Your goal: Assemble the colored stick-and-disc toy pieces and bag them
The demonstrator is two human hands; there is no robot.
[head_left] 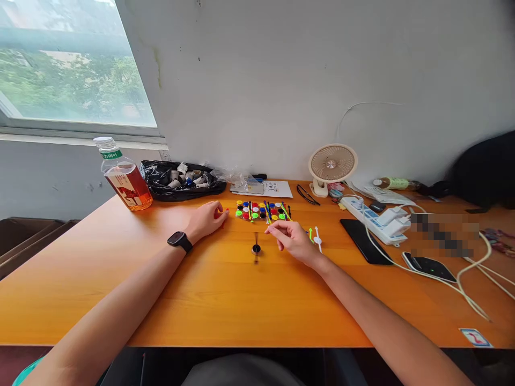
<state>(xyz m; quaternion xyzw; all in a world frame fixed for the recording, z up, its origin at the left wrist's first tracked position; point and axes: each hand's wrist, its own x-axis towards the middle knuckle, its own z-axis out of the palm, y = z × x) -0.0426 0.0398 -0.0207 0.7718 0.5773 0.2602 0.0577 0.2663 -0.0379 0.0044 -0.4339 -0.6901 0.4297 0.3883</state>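
Note:
A small black spinning top [256, 247] stands upright on the orange desk [225, 300], between my two hands. My right hand [293, 241] hovers just right of it, thumb and forefinger pinched together with nothing visible in them. My left hand [208, 217] rests on the desk to the left, fingers curled loosely, a black watch on its wrist. Behind the top lies a cluster of coloured discs and sticks [263, 210]. A green stick and a white stick with a disc [315, 236] lie beside my right hand.
A bottle of amber drink [124, 177] and a black bag of small parts [183, 179] stand at the back left. A small fan [332, 165], glasses, a power strip [376, 217] with cables, and two phones [364, 240] fill the right side.

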